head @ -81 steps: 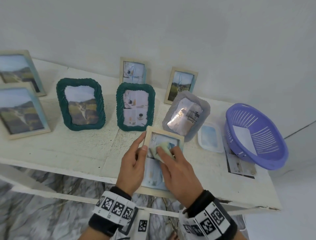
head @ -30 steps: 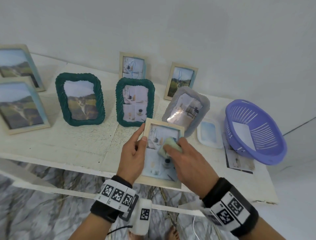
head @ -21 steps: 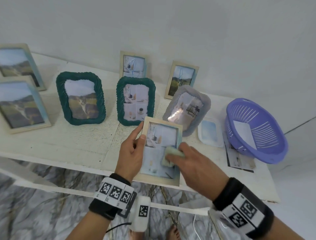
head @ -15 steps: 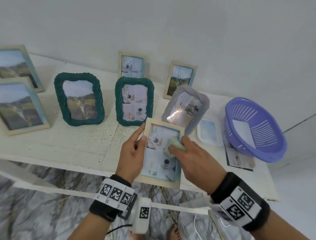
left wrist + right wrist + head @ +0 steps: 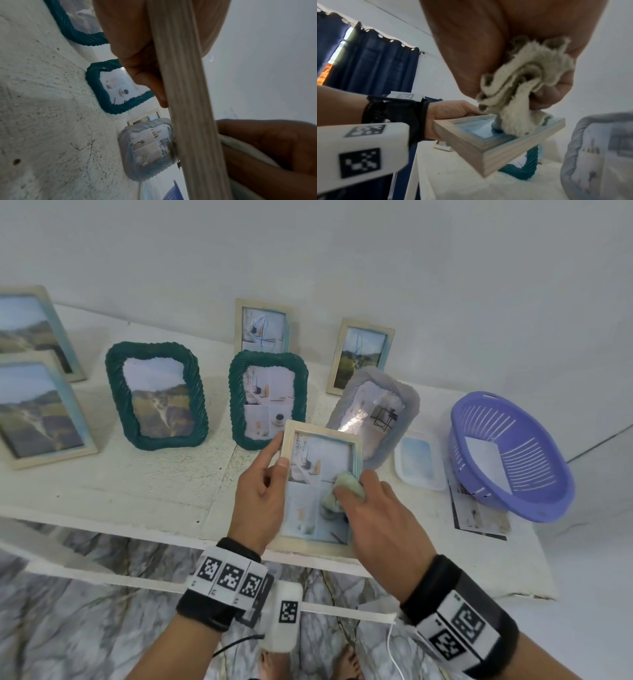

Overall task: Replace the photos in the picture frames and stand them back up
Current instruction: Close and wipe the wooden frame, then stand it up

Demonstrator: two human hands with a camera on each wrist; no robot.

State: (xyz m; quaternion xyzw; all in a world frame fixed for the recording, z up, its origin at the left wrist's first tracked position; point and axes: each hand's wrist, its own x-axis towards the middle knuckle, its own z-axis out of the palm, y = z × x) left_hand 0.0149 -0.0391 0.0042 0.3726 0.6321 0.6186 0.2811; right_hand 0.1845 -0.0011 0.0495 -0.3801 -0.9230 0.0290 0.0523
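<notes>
White, rough-painted shelf boards (image 5: 113, 494) are carrying a row of frames. Far left, two pale wooden frames with a hillside photo (image 5: 36, 409) are standing one behind the other. Next, a dark green rope-pattern frame holding a landscape photo (image 5: 157, 395) is standing upright, and beside it a second dark green rope-pattern frame with a four-panel interior photo (image 5: 268, 398) is doing the same. Behind them, two small pale wooden frames (image 5: 262, 327) are leaning at the white wall.

At the front edge the left hand (image 5: 260, 498) is gripping the left side of a light wooden picture frame with a blue inner border (image 5: 320, 539), thumb on the front face and fingers curled behind, keeping it tilted and lifted off the shelf. The right hand (image 5: 380, 518) is bunching a pale green fluffy cloth (image 5: 344, 491) in its curled fingers and pressing it onto the frame's glass near the right border.

Just beyond, a grey-blue rope-pattern frame (image 5: 376, 416) is leaning back. Right of it a clear plastic pane (image 5: 419, 462) is lying flat, then a loose printed photo (image 5: 479, 515) is poking from under a purple slotted plastic basket (image 5: 513, 457) containing a white sheet.
</notes>
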